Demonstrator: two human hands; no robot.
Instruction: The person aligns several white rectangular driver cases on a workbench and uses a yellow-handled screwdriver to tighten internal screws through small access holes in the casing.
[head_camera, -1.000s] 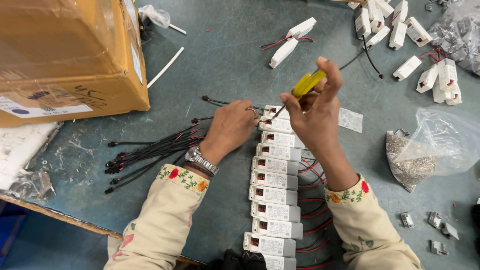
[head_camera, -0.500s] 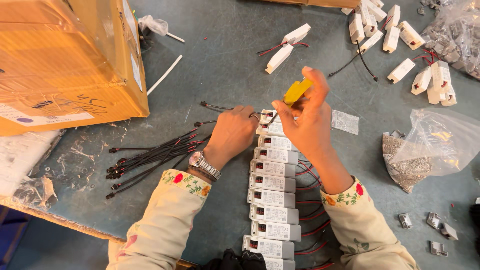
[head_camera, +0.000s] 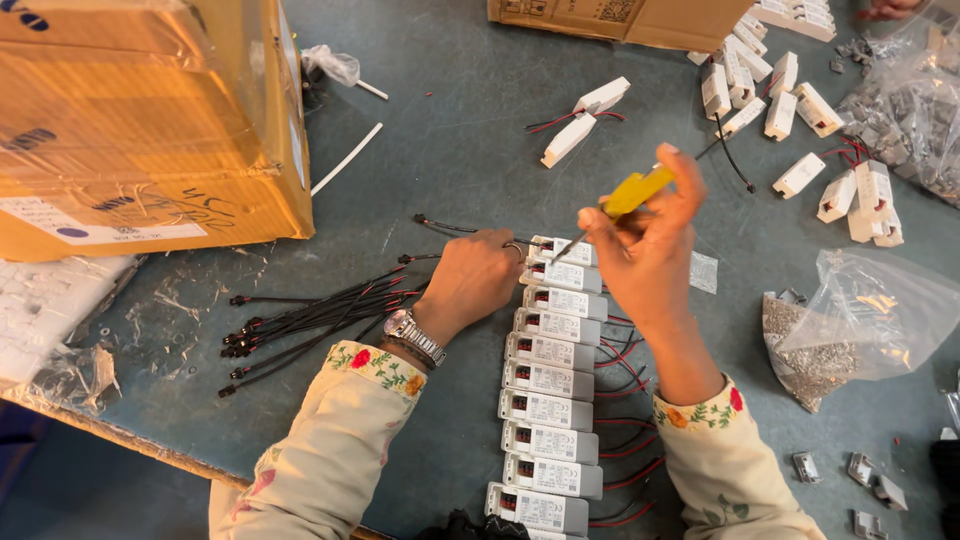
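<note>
My right hand (head_camera: 645, 250) grips a yellow-handled screwdriver (head_camera: 636, 192), its tip angled down onto the topmost white driver box (head_camera: 560, 250) of a long column of white boxes (head_camera: 548, 380) with red and black wires. My left hand (head_camera: 475, 280), a metal watch on its wrist, rests fingers-down on the left end of that top box and holds it steady on the grey table (head_camera: 460, 150).
A bundle of black leads (head_camera: 310, 320) lies left of my wrist. A big cardboard carton (head_camera: 140, 120) fills the upper left. Loose white boxes (head_camera: 790, 110) lie at upper right, two more (head_camera: 585, 120) at centre. A clear bag of screws (head_camera: 840, 330) sits right.
My right hand has tilted the screwdriver and shifted slightly up the column. My left hand stays on the top box.
</note>
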